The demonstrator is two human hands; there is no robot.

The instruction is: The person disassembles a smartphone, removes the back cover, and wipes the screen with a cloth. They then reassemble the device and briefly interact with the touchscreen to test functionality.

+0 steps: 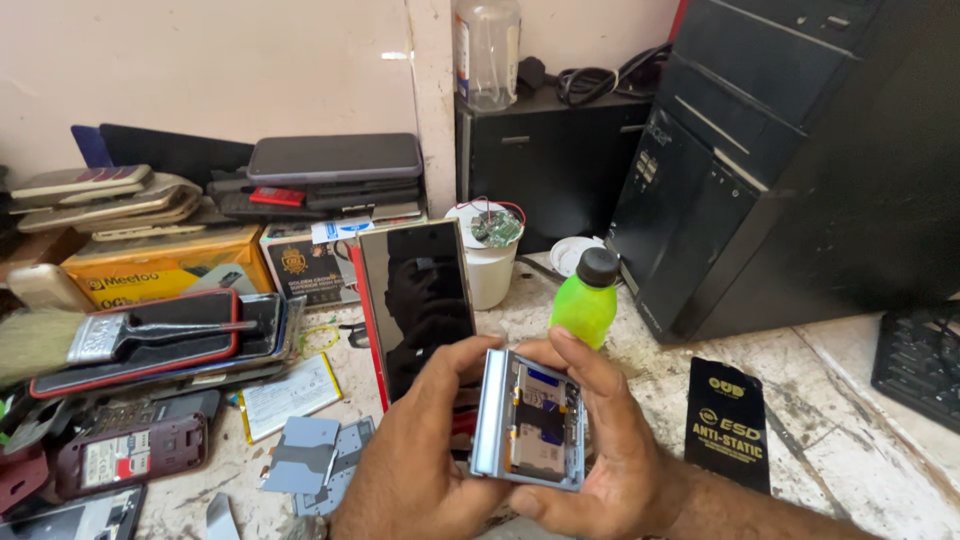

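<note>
Both hands hold an opened phone body (528,420) with a silver frame, its inner boards and battery showing. My left hand (420,460) grips its left edge, thumb reaching over the top. My right hand (610,440) cups its right side from below, index finger curled over the upper edge. Just behind them a black phone screen (415,300) leans upright against a red edge.
A small green bottle with a black cap (585,300) stands right of the screen. A black computer tower (760,170) fills the right. Stacked phones (160,340), a brush (90,335), a yellow box (165,265) and a white cup (492,260) crowd the left and back. A black packet (728,420) lies at right.
</note>
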